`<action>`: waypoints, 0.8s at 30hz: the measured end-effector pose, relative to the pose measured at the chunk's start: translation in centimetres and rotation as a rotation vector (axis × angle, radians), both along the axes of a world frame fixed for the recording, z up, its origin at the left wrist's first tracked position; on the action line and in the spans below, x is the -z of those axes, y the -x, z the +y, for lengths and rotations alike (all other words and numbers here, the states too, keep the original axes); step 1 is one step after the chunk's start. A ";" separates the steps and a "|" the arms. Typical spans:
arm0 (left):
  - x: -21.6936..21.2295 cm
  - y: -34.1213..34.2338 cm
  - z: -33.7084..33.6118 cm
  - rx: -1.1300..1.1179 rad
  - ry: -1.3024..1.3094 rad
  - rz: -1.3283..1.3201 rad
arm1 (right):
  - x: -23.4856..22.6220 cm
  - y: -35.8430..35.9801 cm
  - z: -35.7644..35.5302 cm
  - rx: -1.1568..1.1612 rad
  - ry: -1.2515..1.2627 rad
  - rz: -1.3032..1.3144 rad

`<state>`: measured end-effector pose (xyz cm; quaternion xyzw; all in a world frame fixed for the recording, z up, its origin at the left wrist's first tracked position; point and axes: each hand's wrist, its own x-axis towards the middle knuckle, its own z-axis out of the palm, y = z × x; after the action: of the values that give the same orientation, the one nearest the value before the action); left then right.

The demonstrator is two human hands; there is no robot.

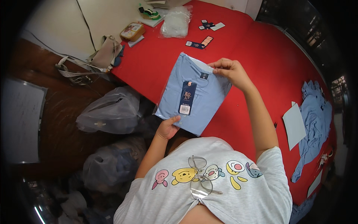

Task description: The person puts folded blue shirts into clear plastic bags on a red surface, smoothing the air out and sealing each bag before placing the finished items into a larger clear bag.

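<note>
A folded light blue shirt (173, 91) in a clear plastic bag is held up, tilted, over the near left edge of the red table. A dark blue hang tag (188, 98) lies on its front, and a small dark label shows at the neckline. My left hand (169, 127) grips the lower edge, thumb on the front and the other fingers hidden behind. At the upper right corner, my right hand (230, 71) pinches the bag's edge between thumb and fingers. White card shows along the top edge.
On the red table (246, 48) lie several loose tags (204, 40), a stack of clear bags (176, 21), a tape dispenser (149, 13) and a tin box (132, 31). An unfolded blue shirt (315, 112) and white card (294, 126) lie right. Plastic bags (112, 112) stand left.
</note>
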<state>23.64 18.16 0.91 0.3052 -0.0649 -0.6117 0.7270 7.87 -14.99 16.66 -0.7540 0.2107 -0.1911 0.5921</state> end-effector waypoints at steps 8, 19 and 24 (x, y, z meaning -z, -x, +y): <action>-5.0 2.5 -3.4 -0.204 0.156 0.053 | 3.2 -5.0 0.4 0.721 -0.137 -0.529; -3.1 2.2 0.6 -0.237 0.073 -0.038 | 4.6 -2.5 9.6 0.109 -0.835 -0.195; -5.7 -1.0 2.8 -0.294 0.244 0.028 | 4.5 -2.8 8.4 0.011 -0.744 -0.190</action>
<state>24.66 21.00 6.60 0.2125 -0.0828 -0.4906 0.8410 10.63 -6.63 12.20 -0.4655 0.2140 -0.1737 0.8411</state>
